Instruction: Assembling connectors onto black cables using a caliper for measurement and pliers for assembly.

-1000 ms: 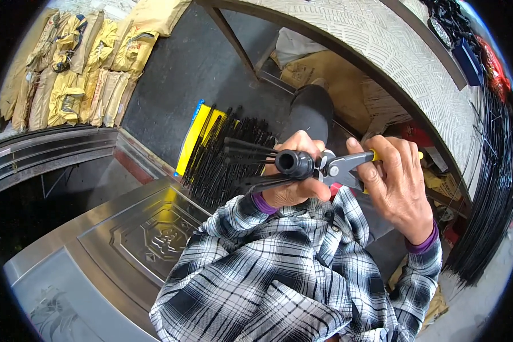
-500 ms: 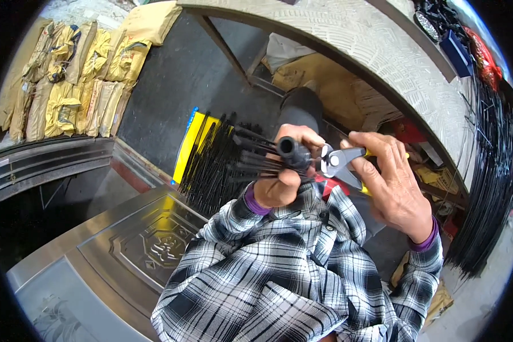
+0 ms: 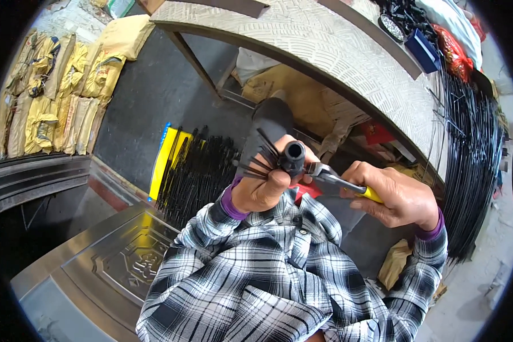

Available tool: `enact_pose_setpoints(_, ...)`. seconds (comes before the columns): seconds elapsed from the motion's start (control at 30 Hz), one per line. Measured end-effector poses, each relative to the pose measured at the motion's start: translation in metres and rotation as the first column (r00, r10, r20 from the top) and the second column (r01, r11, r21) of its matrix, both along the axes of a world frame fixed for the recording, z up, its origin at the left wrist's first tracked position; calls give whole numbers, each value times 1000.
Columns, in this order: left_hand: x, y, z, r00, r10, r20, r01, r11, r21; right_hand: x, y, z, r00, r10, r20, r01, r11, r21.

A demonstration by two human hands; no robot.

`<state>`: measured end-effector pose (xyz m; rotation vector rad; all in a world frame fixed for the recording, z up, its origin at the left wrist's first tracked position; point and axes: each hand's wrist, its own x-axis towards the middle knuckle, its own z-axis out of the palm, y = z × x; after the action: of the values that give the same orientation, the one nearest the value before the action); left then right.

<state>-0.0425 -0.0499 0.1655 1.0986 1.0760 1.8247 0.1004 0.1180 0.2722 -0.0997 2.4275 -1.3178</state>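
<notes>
My left hand [image 3: 266,185] is closed around a short black tube [image 3: 294,153] and a bunch of thin black rods [image 3: 259,161] that fan out to the left. In my right hand [image 3: 394,195] are pliers with yellow handles [image 3: 341,182]; their grey jaws touch the side of the tube. Both hands sit close together above my lap, in plaid sleeves with purple cuffs.
A pile of black rods [image 3: 196,171] lies on a yellow sheet [image 3: 168,162] on the dark floor. An embossed metal panel [image 3: 105,259] is at lower left, stacked yellow sacks [image 3: 57,97] upper left. A pale curved table [image 3: 347,62] arches overhead, long black wires [image 3: 473,154] hanging at right.
The view has shifted a little. The tube and rods in my left hand have turned, and the pliers' jaws have come in against the tube.
</notes>
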Motion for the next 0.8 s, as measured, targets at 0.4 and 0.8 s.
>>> enact_pose_setpoints(0.4,2,0,7,996,79,-41,-84,984,-154,-12,2,-7,1000,30,1,-30,997,73)
enact_pose_setpoints(0.8,19,31,15,828,559,-28,-556,828,72,-38,100,-94,648,-53,-760,752,209,626)
